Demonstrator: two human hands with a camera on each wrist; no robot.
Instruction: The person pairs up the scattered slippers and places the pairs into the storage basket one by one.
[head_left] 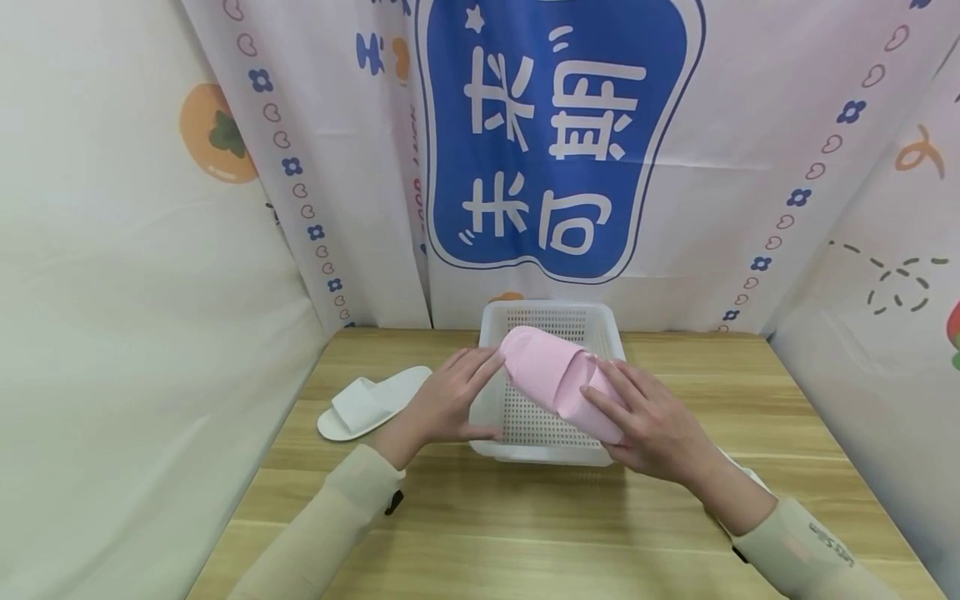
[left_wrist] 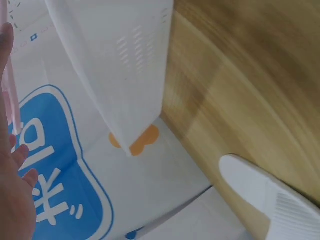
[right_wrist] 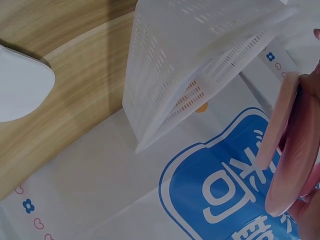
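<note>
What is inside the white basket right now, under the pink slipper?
The white basket shows only its perforated floor; nothing else lies in it. The pink slipper, held above it by the left hand and right hand, covers the right part of the floor.

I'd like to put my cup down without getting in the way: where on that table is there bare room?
The wooden table is bare right of the white basket, and along its near edge between the sleeves. The middle is crowded: left hand and right hand hold a pink slipper over the basket. A white slipper takes the left side.
</note>
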